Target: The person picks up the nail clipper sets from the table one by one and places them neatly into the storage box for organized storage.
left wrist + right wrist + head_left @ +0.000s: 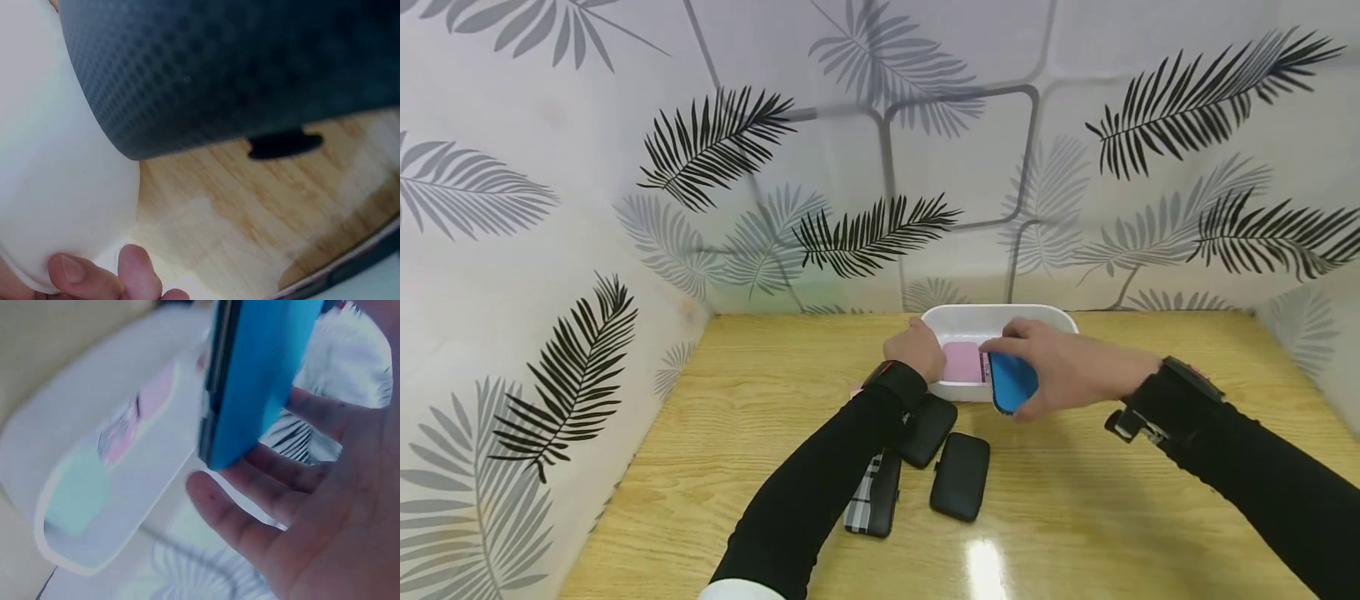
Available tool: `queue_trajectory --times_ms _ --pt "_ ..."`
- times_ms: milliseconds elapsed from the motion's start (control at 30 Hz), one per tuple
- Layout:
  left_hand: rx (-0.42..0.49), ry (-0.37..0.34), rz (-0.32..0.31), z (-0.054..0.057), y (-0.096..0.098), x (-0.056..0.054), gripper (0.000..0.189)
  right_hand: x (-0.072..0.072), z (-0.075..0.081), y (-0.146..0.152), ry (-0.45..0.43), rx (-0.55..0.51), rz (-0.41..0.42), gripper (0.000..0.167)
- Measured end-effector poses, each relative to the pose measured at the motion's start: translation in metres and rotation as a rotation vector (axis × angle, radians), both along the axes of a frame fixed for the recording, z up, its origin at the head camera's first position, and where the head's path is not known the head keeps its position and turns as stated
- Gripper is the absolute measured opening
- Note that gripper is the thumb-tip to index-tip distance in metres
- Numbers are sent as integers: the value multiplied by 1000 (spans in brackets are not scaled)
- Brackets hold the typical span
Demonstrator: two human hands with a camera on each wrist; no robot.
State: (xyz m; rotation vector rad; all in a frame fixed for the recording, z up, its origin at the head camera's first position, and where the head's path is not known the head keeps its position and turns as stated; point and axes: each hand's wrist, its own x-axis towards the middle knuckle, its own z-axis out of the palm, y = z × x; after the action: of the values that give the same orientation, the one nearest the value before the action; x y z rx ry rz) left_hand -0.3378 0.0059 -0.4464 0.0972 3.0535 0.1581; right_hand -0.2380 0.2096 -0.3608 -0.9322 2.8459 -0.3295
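Note:
My right hand point(1060, 362) holds a blue flat case point(1012, 385) at the right front of a white plastic bin point(1000, 315). In the right wrist view, the blue case point(262, 381) has a textured face and a dark hinged edge, with fingers along its side. At the bin's left end, my left hand point(916, 348) grips the rim. The left wrist view shows that hand's fingertips point(140, 272) at the white wall point(62, 156). Inside the bin lie a pink case point(961, 362), a patterned pink item point(119, 434) and a pale green one point(78, 490).
Near my left forearm, a black case point(961, 477), another black case point(928, 429) and a black-and-white checked case point(872, 496) lie on the wooden table point(730, 433). A leaf-patterned wall covering point(850, 167) rises behind the bin.

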Motion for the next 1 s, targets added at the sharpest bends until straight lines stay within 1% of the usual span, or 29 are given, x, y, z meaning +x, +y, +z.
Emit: queue_trajectory --times_ms 100,233,333,467,567,667,800,900,1000 --pt "-3 -1 2 -1 -1 -1 54 -24 -1 2 1 -35 -42 88" --pt "-4 -10 7 -2 -1 -1 55 -51 -12 2 -55 -41 -80 91" --pt "0 -8 13 -1 0 0 56 -67 -21 0 -83 -17 -91 94" --pt "-1 1 25 -1 1 0 55 -83 -31 -3 -119 30 -112 94" --pt "-6 1 29 0 2 1 55 -90 -39 -6 -127 87 -94 91" --pt "-10 -3 29 0 2 1 55 -94 -45 -7 -129 126 -47 85" --pt "-8 2 20 -2 3 0 54 -95 -45 -8 -145 97 -20 74" --pt "-13 11 17 -3 3 -2 52 -95 -43 -9 -135 70 -16 68" --pt "-26 12 20 -3 3 -3 52 -96 -44 -10 -116 77 -13 65"
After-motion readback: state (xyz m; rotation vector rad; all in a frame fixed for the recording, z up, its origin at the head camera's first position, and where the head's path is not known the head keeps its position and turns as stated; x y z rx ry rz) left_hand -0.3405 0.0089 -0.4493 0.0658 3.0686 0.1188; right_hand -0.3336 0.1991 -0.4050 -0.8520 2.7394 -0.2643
